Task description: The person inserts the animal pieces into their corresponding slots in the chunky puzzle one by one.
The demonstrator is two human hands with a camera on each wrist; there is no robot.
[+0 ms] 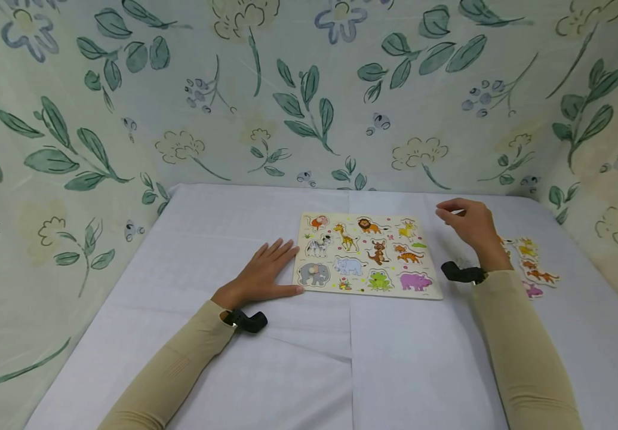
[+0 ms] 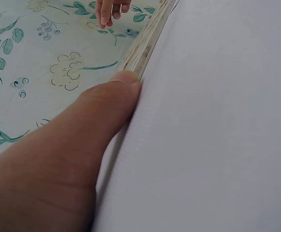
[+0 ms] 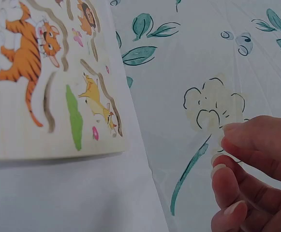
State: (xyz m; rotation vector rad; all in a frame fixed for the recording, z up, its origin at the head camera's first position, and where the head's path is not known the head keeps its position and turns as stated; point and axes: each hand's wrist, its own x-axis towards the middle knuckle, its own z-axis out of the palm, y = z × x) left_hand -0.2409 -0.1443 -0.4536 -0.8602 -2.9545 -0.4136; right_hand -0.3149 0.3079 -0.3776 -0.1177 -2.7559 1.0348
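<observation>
We see left hand (image 1: pixel 263 272) spread flat, ungripping, touching puzzle board (image 1: pixel 368 269) at eight o'clock; right hand (image 1: pixel 469 225) loosely curled, grasping nothing, off its two; loose pieces (image 1: pixel 538 275) off three.

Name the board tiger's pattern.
Black stripes on orange; the tiger shows best in the right wrist view.

The right arm (image 1: pixel 523 346) partly hides animal pieces (image 1: pixel 541 274).
</observation>
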